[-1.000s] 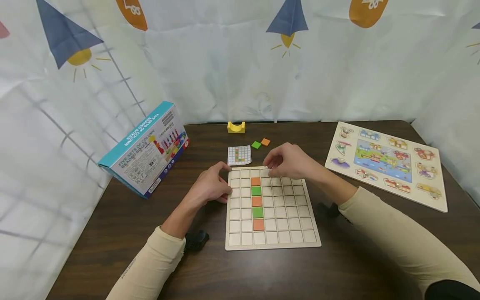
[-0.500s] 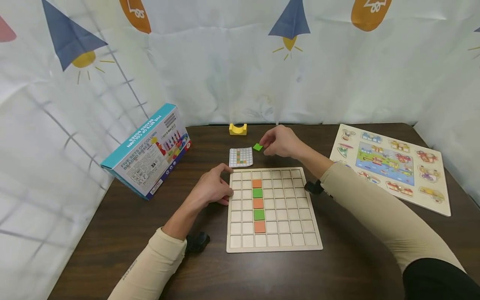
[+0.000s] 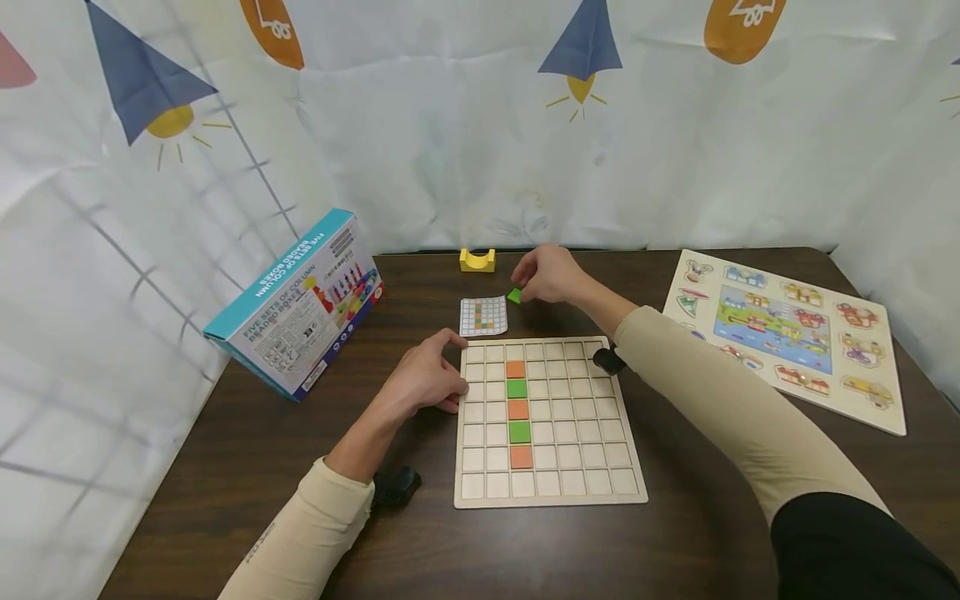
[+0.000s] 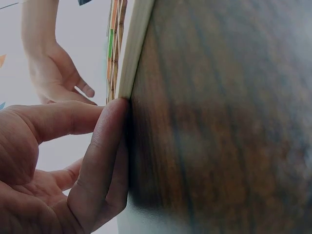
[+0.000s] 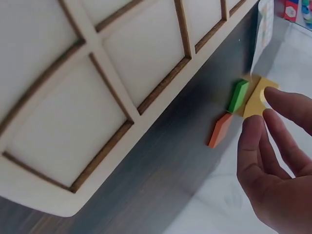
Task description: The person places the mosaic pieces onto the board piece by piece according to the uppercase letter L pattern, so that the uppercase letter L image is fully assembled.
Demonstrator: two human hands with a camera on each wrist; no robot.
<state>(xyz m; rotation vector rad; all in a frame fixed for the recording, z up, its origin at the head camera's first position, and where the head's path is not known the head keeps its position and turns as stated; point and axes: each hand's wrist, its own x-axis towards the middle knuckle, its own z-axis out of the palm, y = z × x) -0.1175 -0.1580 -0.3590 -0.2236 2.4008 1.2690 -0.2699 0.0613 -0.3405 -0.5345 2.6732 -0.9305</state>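
A wooden grid board (image 3: pixel 562 433) lies on the table, with a column of orange tiles (image 3: pixel 518 409) and green tiles (image 3: pixel 519 432) in its third column. My left hand (image 3: pixel 423 375) rests against the board's left edge near the far corner, fingertips touching the rim. Beyond the board, my right hand (image 3: pixel 551 273) is over two loose tiles. In the right wrist view a loose green tile (image 5: pixel 238 96) and a loose orange tile (image 5: pixel 220 129) lie on the table by its parted fingers (image 5: pixel 251 134). In the head view the hand hides the orange one.
A small printed pattern card (image 3: pixel 483 317) lies just beyond the board. Behind it stands a yellow block (image 3: pixel 477 261) with a curved notch. A blue and white box (image 3: pixel 300 308) leans at the left, and a wooden picture puzzle (image 3: pixel 787 325) lies at the right.
My right hand has moved from the board's far edge to the loose tiles beyond it, then slightly left, partly covering the green one. My left hand stays at the board's edge.
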